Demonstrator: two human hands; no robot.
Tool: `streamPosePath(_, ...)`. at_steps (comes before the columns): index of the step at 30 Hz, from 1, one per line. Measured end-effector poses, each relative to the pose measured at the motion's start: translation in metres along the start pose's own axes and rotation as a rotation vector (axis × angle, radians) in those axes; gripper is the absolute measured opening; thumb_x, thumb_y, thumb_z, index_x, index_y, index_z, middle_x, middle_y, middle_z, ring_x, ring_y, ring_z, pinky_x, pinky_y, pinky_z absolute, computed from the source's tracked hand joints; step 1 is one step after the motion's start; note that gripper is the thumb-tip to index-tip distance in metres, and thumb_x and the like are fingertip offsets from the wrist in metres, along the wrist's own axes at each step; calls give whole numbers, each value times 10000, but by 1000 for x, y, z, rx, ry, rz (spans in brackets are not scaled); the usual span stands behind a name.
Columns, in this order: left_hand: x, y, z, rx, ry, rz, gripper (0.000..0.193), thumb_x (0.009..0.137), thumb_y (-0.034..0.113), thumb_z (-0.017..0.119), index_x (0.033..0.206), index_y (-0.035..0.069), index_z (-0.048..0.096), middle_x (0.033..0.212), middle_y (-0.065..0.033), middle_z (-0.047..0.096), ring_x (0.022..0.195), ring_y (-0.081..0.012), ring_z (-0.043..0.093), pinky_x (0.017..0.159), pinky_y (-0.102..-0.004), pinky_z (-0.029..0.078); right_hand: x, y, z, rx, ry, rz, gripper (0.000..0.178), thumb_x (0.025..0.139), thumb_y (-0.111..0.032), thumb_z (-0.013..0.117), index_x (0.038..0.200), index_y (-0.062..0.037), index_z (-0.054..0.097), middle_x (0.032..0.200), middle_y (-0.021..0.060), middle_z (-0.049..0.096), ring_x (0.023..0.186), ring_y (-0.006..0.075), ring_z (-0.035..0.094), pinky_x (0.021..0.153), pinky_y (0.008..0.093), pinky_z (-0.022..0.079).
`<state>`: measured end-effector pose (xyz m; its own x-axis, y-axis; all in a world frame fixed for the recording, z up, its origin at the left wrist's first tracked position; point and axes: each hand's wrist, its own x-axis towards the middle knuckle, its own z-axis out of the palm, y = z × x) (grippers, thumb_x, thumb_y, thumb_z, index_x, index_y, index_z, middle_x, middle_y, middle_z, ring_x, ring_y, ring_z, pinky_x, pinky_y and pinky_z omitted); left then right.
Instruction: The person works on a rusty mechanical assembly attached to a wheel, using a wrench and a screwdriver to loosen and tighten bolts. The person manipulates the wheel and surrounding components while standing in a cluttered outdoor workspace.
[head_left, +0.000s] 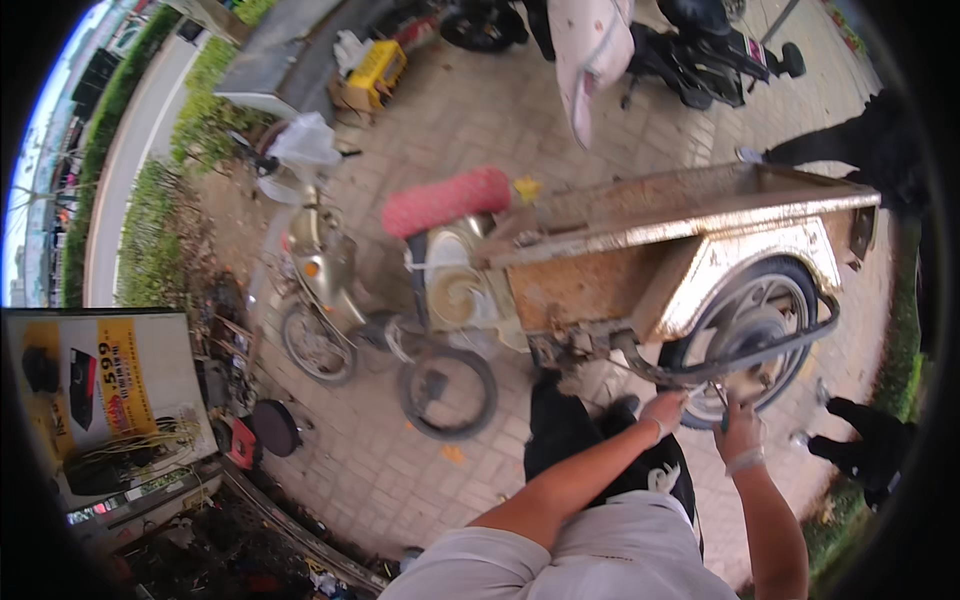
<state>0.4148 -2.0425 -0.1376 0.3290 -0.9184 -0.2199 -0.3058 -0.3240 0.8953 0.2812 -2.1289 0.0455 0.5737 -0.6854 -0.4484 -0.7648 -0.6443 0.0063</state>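
The rear wheel [735,340] of a cargo tricycle stands in front of me, its grey spokes round a large hub [745,335]. My left hand [661,413] is closed at the wheel's lower edge, under the curved black metal bar [760,350]; what its fingers hold is too small to make out. Beside it, my right hand [740,432] is wrapped round a tool with a green handle [717,426], blurred, with a metal part pointing up at the wheel. Above the wheel is the rusty cargo bed [590,270] with its worn silvery fender [720,265].
A loose black tyre [450,425] lies on the paving left of me. The tricycle's front wheel [318,345] and red fluffy seat cover [446,200] are farther left. Parked scooters [592,50] stand beyond. Other people's dark-clothed legs [855,435] are at the right.
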Motion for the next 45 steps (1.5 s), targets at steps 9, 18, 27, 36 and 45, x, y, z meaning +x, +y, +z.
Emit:
streamPosePath(9, 9, -34, 93, -265, -299, -113, 240, 950, 218, 526, 1033, 12, 618, 878, -153, 636, 830, -272, 582, 784, -362, 460, 17, 30, 57, 479, 112, 329, 445, 596, -123, 705, 1033, -44, 666, 840, 160, 670, 695, 255, 644, 664, 347, 522)
streamPosePath(18, -4, -3, 44, -291, -235, -118, 218, 904, 243, 565, 905, 32, 620, 688, -164, 608, 623, -285, 587, 624, -386, 464, 4, -2, 21, 531, 199, 480, 557, 661, -313, 725, 1117, -21, 595, 871, 202, 669, 861, 349, 650, 732, 435, 506)
streamPosePath(27, -7, 27, 13, -405, -253, -158, 223, 957, 214, 527, 935, 17, 629, 636, -64, 542, 565, -138, 549, 566, -302, 442, 14, -9, -10, 243, -106, 341, 317, 734, -258, 621, 983, -66, 663, 869, 204, 676, 871, 351, 656, 779, 438, 509)
streamPosePath(36, -6, 20, 19, -381, -306, -220, 246, 979, 201, 486, 1044, 30, 650, 651, -17, 535, 602, -99, 487, 582, -273, 421, 13, -8, 5, 580, 2, 589, 423, 649, -299, 679, 1018, -94, 711, 910, 192, 683, 886, 347, 652, 838, 396, 508)
streamPosePath(45, -5, 12, 19, -339, -305, -141, 242, 957, 223, 513, 1041, 40, 647, 671, -81, 600, 614, -147, 557, 609, -303, 449, 13, -12, 0, 710, 43, 685, 374, 639, -251, 661, 951, -52, 711, 932, 187, 685, 904, 335, 658, 833, 389, 511)
